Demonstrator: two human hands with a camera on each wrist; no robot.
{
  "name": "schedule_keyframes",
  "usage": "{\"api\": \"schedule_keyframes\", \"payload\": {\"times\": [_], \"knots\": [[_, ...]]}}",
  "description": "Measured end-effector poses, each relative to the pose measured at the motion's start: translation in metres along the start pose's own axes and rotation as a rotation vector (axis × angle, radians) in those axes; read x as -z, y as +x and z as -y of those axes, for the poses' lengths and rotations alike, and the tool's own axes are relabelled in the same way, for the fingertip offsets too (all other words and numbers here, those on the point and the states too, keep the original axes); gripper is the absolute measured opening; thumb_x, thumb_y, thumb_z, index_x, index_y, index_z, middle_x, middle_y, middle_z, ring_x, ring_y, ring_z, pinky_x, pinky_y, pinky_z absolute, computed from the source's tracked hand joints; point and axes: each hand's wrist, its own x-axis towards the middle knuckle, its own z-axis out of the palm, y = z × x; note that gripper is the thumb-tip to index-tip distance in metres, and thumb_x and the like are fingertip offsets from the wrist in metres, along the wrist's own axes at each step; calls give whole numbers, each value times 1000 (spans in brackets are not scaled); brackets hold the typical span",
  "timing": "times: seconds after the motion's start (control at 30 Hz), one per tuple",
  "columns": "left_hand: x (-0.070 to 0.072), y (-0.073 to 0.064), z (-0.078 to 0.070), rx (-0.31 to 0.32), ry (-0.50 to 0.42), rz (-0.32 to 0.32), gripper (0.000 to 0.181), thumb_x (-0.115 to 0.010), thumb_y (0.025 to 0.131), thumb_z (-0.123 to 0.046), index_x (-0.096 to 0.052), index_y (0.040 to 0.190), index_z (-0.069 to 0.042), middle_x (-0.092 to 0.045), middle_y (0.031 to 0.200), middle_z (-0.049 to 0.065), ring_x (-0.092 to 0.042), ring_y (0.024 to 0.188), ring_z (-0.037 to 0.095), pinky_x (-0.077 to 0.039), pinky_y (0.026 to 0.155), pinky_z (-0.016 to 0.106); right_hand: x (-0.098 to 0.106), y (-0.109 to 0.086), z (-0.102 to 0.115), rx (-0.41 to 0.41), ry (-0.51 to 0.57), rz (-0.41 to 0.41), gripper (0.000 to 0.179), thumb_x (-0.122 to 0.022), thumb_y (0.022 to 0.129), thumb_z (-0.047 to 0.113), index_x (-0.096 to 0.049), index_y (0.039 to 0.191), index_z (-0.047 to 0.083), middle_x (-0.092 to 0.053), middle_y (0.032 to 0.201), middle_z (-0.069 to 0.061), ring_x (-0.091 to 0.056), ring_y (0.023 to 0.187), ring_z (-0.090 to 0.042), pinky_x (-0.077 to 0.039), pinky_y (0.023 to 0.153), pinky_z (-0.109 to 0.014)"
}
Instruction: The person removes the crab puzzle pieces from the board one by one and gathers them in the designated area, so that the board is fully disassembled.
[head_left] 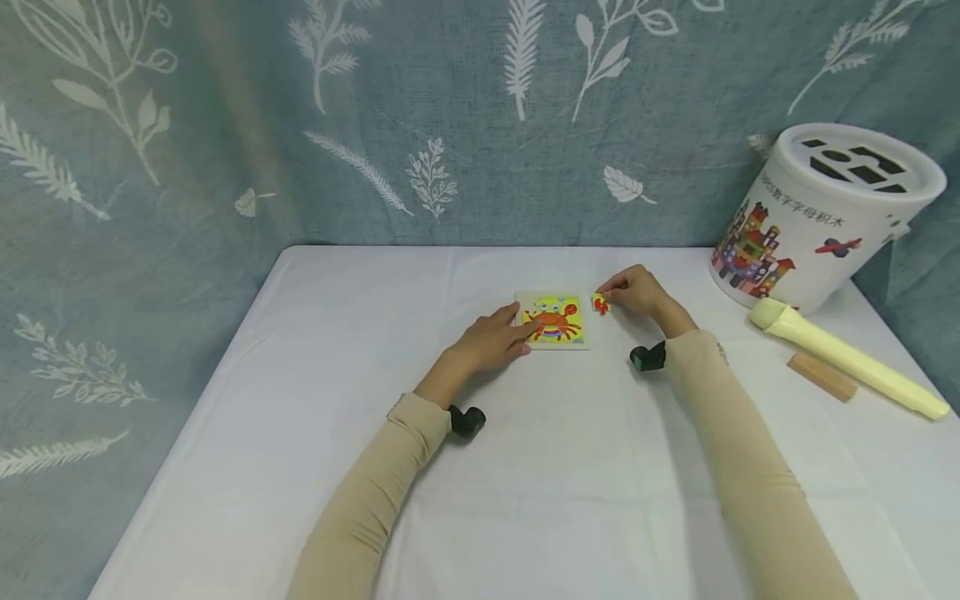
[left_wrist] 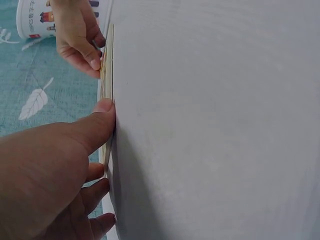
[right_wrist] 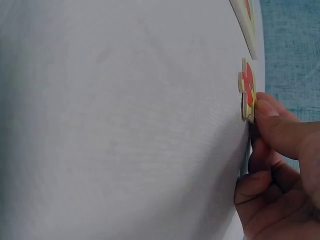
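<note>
A small square crab puzzle (head_left: 561, 310) in a pale tray lies on the white table in the head view. My left hand (head_left: 491, 340) rests at its left side, with the thumb (left_wrist: 102, 117) across the board and the other fingers spread by the edge. Just right of the board, my right hand (head_left: 637, 292) pinches a loose red and yellow puzzle piece (right_wrist: 248, 90) between thumb and fingers. In the right wrist view the piece stands apart from the board (right_wrist: 244, 22), close to the tabletop.
At the back right stands a white bucket (head_left: 817, 217) with shaped holes in its lid. A pale yellow roll (head_left: 855, 358) and a flat brown wooden block (head_left: 822, 377) lie in front of it. A patterned blue-green curtain (head_left: 465, 125) hangs behind the table.
</note>
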Motion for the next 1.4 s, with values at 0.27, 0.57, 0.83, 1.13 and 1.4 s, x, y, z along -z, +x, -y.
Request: {"api": "schedule_keyframes", "payload": {"times": [0.27, 0.57, 0.83, 1.13, 1.4], "knots": [[0, -2, 1, 3, -1, -13, 50, -40, 98, -36, -29, 145, -24, -14, 153, 17, -16, 142, 29, -25, 111, 46, -8, -3, 12, 22, -9, -22, 29, -54, 93, 17, -64, 111, -3, -62, 105, -22, -55, 83, -21, -46, 70, -29], [0, 1, -3, -1, 14, -22, 49, -40, 97, -38, -30, 144, -25, -17, 153, 17, -20, 141, 29, -28, 109, 47, -35, -1, 52, 317, -123, 150, 26, -55, 89, 1, -60, 115, 0, -55, 96, -18, -49, 83, -25, -43, 77, -35], [-4, -1, -1, 2, 11, -28, 49, -39, 98, -37, -31, 144, -25, -17, 153, 17, -19, 141, 29, -28, 109, 47, -44, -2, 60, 305, -160, 217, 40, -44, 86, -10, -59, 118, 8, -51, 99, -18, -48, 89, -27, -43, 89, -43], [-24, 11, 13, -12, -11, -46, 50, -38, 96, -44, -28, 144, -33, -17, 153, 16, -20, 141, 28, -29, 107, 49, -51, -1, 60, 352, -227, 220, 29, -50, 87, -7, -56, 109, 12, -39, 98, -17, -39, 88, -25, -40, 84, -40], [-14, 5, 9, -12, 11, -60, 49, -38, 97, -40, -31, 144, -26, -18, 152, 18, -21, 140, 30, -28, 108, 48, -49, 1, 61, 380, -225, 183, 28, -52, 88, -4, -52, 112, 12, -44, 99, -17, -42, 89, -27, -41, 86, -42]]}}
